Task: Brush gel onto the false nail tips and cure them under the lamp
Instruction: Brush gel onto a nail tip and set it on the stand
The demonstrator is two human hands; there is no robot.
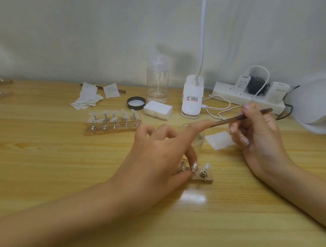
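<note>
**Brush in hand, one tip steadied on the small block**

Nearest on the pale wood-grain counter (229, 218), the left hand (157, 151) reaches over a small wooden block (207, 180). Its thumb and a bent finger pinch one metal stand (181, 171) there, so this grip is closed on the stand, while the index finger points straight out. Just beside, a clear, glossy false nail tip (206, 167) sits on its own round stand.

A little further, the right hand (259, 137) has its grip closed around a thin brown brush (242, 117), held like a pen. The bristle end is hidden behind the left index finger, above a small clear jar (198, 141). A flat white pad (220, 140) lies beside the jar.

This looks like the brushing step: probably loading gel, or about to paint. The next move needs a light, steady stroke on a small curved, slippery surface, with the stand held firm.

Further back stands a long wooden rack (110, 129) of more tips. The white domed curing lamp (314, 104) waits at the far right, well apart.
</note>
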